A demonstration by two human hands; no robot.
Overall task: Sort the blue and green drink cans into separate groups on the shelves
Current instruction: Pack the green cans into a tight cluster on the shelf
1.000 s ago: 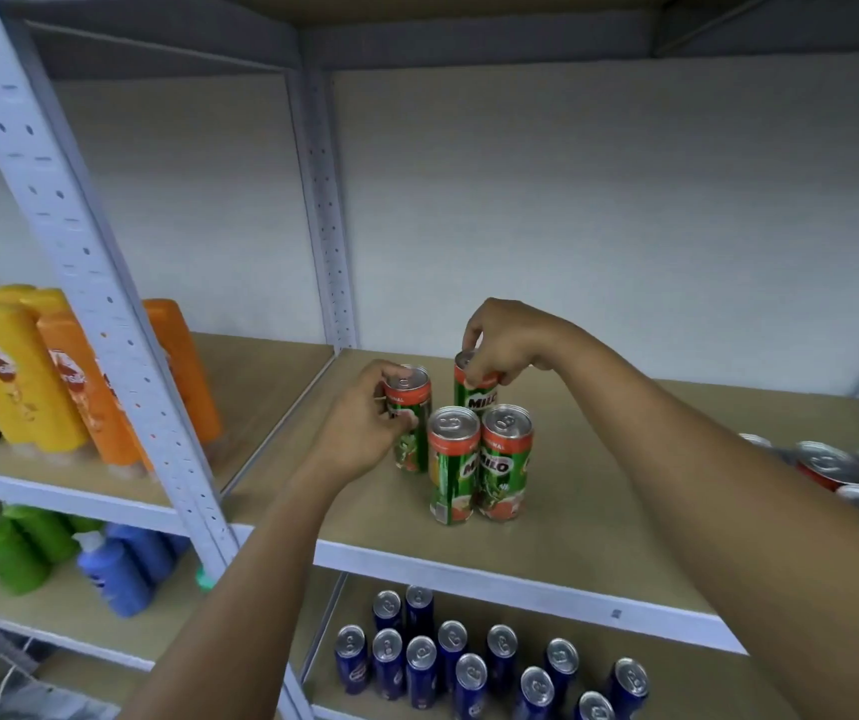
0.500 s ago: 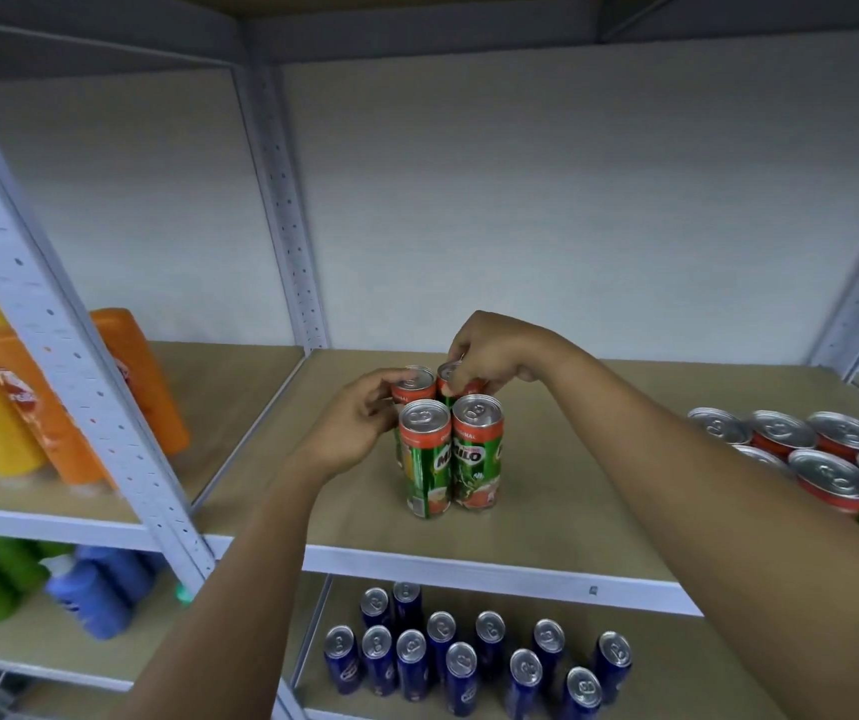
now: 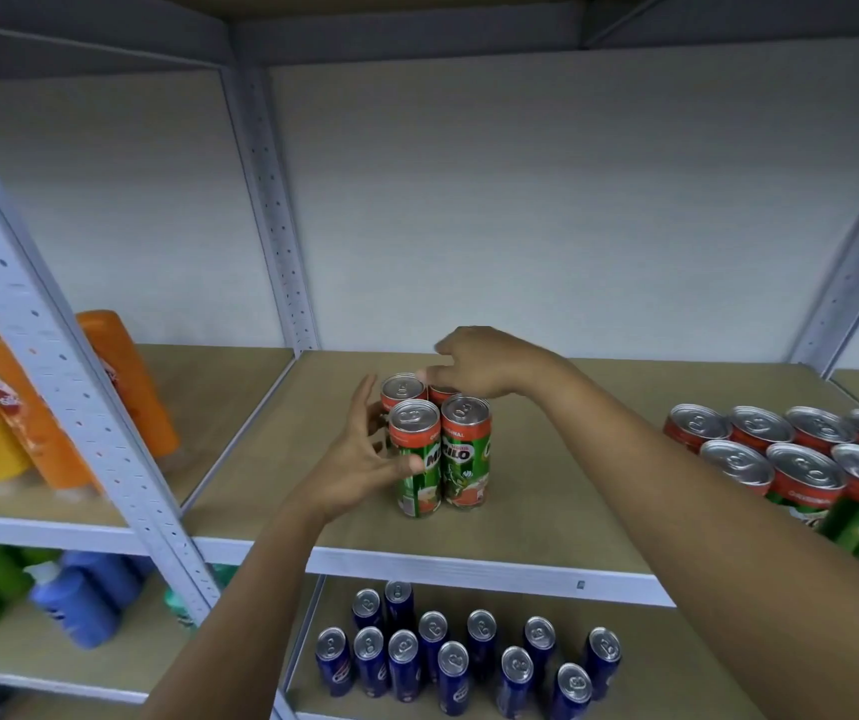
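Green Milo cans stand in a tight cluster on the middle shelf (image 3: 547, 517): two in front (image 3: 443, 454) and two behind (image 3: 403, 389). My left hand (image 3: 360, 459) is beside the cluster's left side with fingers spread, its thumb against the front left can. My right hand (image 3: 479, 363) hovers over the back right can (image 3: 442, 394), its fingertips on the rim and its fingers loosely extended. A larger group of green cans (image 3: 801, 470) fills the right end of the same shelf. Several blue cans (image 3: 469, 657) stand on the shelf below.
A perforated metal upright (image 3: 69, 387) crosses the left foreground, and another post (image 3: 274, 215) stands at the back. Orange and yellow bottles (image 3: 12, 407) fill the left bay. Green and blue bottles (image 3: 53, 589) lie on the shelf beneath them.
My left hand has let go of the back left can and spread its fingers beside the cluster. My right hand has loosened over the back right can, which now stands with the others.
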